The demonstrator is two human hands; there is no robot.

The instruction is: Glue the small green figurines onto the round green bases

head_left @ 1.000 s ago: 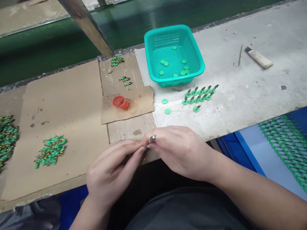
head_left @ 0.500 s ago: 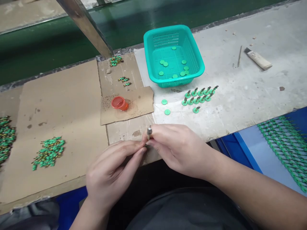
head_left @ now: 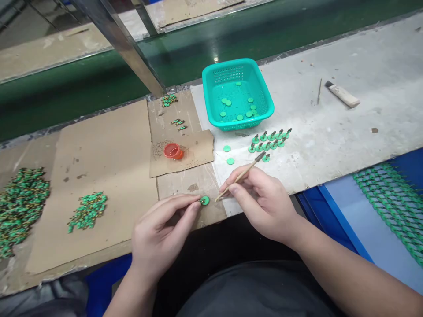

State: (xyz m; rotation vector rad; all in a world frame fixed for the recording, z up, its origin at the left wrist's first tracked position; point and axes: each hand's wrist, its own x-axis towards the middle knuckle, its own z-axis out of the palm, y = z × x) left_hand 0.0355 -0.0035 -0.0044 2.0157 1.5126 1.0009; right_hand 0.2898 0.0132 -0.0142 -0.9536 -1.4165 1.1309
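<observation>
Between thumb and fingers, my left hand [head_left: 161, 229] pinches a small dark piece joined to a round green disc [head_left: 205, 200], whose flat face shows. My right hand [head_left: 264, 202] grips a thin wooden brush [head_left: 241, 175] like a pen. Its pale tip points down to the left, close beside the disc but apart from it; the dark end points up. Beyond the hands stand several green discs with dark figures [head_left: 269, 143] upright on them. Two bare green discs [head_left: 230, 161] lie nearby. An orange-red cup [head_left: 173, 151] with liquid sits on cardboard.
A turquoise basket [head_left: 211, 119] holds several loose green discs. Piles of small green-and-brown pieces [head_left: 87, 212] lie on cardboard [head_left: 122, 176] at left. A thin stick [head_left: 319, 91] and a wide flat brush [head_left: 343, 94] lie at back right. Rows of green pieces [head_left: 390, 207] fill a tray below the bench edge.
My right hand has moved right, away from my left, and the brush has tilted from upright to slanting. The green disc at my left fingertips has come into sight. The view has shifted.
</observation>
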